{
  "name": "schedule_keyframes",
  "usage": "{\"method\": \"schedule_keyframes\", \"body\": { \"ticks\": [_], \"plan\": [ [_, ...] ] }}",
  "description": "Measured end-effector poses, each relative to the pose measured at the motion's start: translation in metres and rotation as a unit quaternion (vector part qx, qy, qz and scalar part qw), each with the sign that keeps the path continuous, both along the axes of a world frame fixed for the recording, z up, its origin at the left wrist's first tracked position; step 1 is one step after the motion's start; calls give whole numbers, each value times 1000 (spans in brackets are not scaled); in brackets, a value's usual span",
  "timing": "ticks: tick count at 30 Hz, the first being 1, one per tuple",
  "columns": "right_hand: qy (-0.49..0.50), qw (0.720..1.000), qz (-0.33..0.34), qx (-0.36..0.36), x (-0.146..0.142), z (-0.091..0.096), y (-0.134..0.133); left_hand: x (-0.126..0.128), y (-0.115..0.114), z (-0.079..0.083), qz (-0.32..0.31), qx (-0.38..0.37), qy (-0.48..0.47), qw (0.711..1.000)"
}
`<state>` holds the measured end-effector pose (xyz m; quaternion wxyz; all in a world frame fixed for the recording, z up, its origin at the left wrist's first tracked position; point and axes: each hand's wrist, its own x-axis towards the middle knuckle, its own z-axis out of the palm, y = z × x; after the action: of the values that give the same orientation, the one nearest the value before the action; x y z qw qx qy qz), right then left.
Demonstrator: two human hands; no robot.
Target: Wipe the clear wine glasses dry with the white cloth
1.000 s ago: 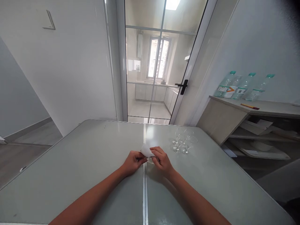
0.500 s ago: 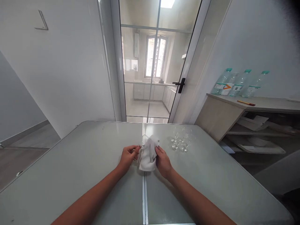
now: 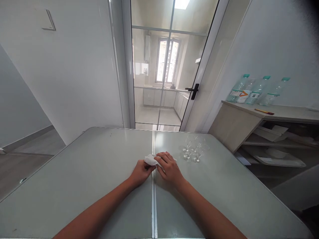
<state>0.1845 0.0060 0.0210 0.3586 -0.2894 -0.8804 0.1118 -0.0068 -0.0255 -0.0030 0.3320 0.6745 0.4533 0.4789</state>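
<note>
Over the metal seam of the table, my left hand (image 3: 141, 172) is closed, its fingertips against a bunched white cloth (image 3: 150, 160). A clear glass is in its grip, though hand and cloth hide nearly all of it. Curled over the top of the cloth, my right hand (image 3: 169, 167) presses it round from the right side. A small corner of cloth shows past its knuckles. To the right of my hands stands a cluster of several clear stemmed glasses (image 3: 195, 156), apart from both hands.
The pale table (image 3: 74, 186) has a metal seam down its middle. Beyond it is a glass door (image 3: 159, 113) with a black handle (image 3: 194, 91). At right, a wooden shelf unit (image 3: 231, 124) bears several plastic bottles (image 3: 256, 94) and a yellow-red stick (image 3: 264, 112).
The cloth hung down between my hands and is now bunched up. My right hand has moved from its side to over the top, and my hands are closer together.
</note>
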Motion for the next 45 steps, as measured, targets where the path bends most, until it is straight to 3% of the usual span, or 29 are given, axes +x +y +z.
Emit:
{"method": "schedule_keyframes", "body": {
  "ticks": [2,4,6,8,10,12,14,18,20,24,28,30,35,39,45],
  "plan": [
    [31,997,-3,-74,2,-1,3,0,-5,6,-26,29,53,998],
    [106,972,3,-210,5,-6,9,-1,-8,11,-52,50,84,994],
    [223,902,19,-369,9,-11,15,-2,-9,14,-66,51,84,993],
    [336,796,49,-501,12,-15,18,-3,-9,15,-66,30,55,996],
    [403,698,88,-586,11,-14,15,-3,-6,14,-65,-1,4,998],
    [430,645,131,-618,5,-11,8,-3,-3,12,-59,-32,-55,996],
    [454,631,147,-611,-4,-6,-2,-3,1,10,-39,-55,-105,992],
    [435,637,168,-614,-10,3,-17,-3,9,2,-25,-80,-158,984],
    [395,664,181,-609,-8,4,-18,-3,11,-2,-40,-73,-157,984],
    [330,769,141,-528,-7,-6,-12,-1,12,-8,-61,-53,-132,988],
    [233,900,74,-361,-11,-19,-6,0,9,-10,-41,-52,-97,993],
    [193,935,57,-293,-12,-22,-4,0,6,-9,-50,-66,-94,992],
    [163,954,-5,-250,-7,-17,-5,1,-2,1,-106,-77,-89,987],
    [168,958,6,-231,-6,-12,-4,2,-3,4,-63,-58,-75,993],
    [177,910,62,-371,-9,-15,-8,1,4,3,-20,-117,-197,973]
  ]
}}
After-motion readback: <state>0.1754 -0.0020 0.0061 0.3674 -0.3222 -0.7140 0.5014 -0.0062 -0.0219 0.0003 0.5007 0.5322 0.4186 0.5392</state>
